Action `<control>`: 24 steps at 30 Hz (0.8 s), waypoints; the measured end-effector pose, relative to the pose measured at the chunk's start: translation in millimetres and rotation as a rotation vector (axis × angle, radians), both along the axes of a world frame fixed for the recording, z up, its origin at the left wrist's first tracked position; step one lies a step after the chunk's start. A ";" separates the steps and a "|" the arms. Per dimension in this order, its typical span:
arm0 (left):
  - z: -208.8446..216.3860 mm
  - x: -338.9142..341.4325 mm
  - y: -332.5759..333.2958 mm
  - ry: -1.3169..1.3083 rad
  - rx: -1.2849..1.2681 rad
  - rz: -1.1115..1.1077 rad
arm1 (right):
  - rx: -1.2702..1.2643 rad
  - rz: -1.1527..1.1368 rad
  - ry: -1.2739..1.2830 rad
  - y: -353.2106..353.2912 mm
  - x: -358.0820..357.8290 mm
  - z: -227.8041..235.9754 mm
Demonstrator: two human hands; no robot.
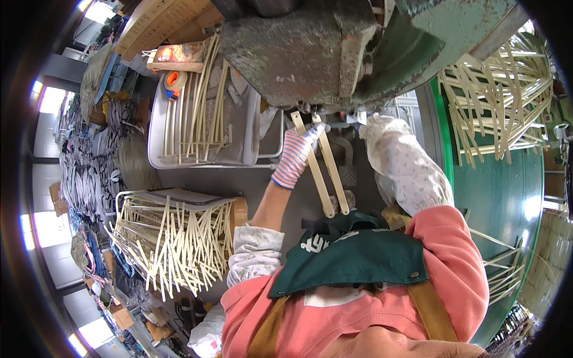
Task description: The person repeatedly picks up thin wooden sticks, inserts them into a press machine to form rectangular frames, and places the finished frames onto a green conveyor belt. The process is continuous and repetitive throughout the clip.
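My left hand [296, 149], in a striped knit glove, is closed around a flat cream strip [317, 179] with holes at its ends. Its fingertips press on the top of a second cream strip [334, 170], held under the green machine head [292, 53]. Both strips slant down toward my dark green apron [358, 256]. On the right, a pale patterned sleeve cover [406, 158] hides most of my right hand [371, 124]. That hand is beside the machine's lower front, close to a small white piece [356, 117]; its fingers cannot be made out.
Left of the machine, a grey tray [156, 140] bears long cream strips, an orange tape roll [173, 80] and a box [179, 55]. Below it lies a heap of strips [179, 238]. On the right, a green table [498, 197] carries another pile of strips [498, 95].
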State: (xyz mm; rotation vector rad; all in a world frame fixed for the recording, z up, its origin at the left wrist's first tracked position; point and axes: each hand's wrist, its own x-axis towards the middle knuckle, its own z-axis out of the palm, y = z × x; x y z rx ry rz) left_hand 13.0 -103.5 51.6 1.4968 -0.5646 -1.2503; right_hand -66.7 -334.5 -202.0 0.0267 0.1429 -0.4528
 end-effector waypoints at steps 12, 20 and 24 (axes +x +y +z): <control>6.0 6.9 41.9 0.299 -0.265 -0.159 | -0.616 -0.288 0.448 15.8 -1.6 9.3; 1.5 7.2 33.5 0.009 -0.238 -0.073 | -1.052 -0.085 0.333 86.6 -46.5 176.6; 12.7 14.2 35.9 -0.203 -0.218 -0.142 | -1.091 -0.017 0.661 94.8 -30.0 193.5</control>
